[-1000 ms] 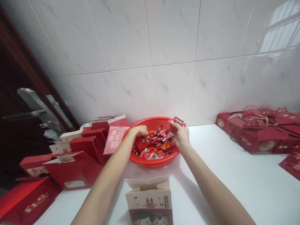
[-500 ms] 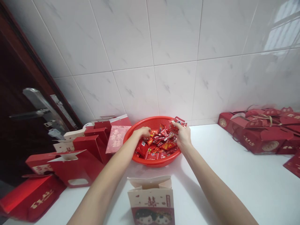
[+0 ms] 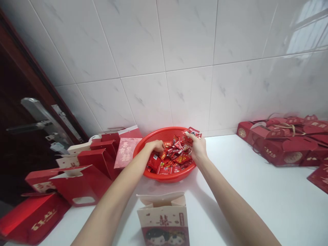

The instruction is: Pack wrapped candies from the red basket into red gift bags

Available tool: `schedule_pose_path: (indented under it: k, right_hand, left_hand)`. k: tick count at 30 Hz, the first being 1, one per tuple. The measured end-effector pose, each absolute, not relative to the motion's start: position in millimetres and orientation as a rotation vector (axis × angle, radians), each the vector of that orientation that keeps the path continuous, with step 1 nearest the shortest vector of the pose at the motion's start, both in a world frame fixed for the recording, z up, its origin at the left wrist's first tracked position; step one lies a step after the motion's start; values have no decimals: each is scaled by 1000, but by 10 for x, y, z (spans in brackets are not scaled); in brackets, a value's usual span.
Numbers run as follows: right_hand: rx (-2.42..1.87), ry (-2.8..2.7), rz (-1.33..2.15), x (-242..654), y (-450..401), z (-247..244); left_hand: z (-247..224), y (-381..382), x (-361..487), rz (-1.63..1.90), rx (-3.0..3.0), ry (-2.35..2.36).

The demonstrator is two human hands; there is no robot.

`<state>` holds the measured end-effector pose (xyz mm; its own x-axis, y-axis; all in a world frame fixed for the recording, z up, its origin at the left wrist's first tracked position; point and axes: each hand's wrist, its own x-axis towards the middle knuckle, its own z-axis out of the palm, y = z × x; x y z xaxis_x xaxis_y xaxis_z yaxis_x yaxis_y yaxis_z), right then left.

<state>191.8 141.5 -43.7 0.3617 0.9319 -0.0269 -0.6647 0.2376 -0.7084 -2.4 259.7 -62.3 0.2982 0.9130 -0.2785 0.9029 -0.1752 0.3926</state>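
Right hand (image 3: 198, 148) still clutched packets (image 3: 193, 132); left hand (image 3: 156, 146), hold unclear, edged right in the basket (image 3: 167, 177), seemingly still picking.

Basket (image 3: 166, 178) on table (image 3: 222, 164), wall (image 3: 189, 95) behind, sweets (image 3: 176, 155) in it. My left hand (image 3: 156, 146): inside, left part. My right hand (image 3: 198, 145): at right rim, packets (image 3: 192, 132) in it. Carton (image 3: 162, 222) in front, nearest me. Bags (image 3: 77, 184) left, door (image 3: 15, 82) beyond them. Boxes (image 3: 279, 150) right.
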Motion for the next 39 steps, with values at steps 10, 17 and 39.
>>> schedule_pose_path:
  k: [10,17,39]
  right_hand:
    - [-675,-438,1169,1884,1418,-425]
    - [-649,-452,1184,1882,1417,-431]
    - [-680,-489,1163,1900,1418,-443]
  left_hand:
    - [-523,2512,26,25,2121,1653]
    - [-492,2555,29,311,2195,1523]
    - [-553,2665,-2,734,2077,1366]
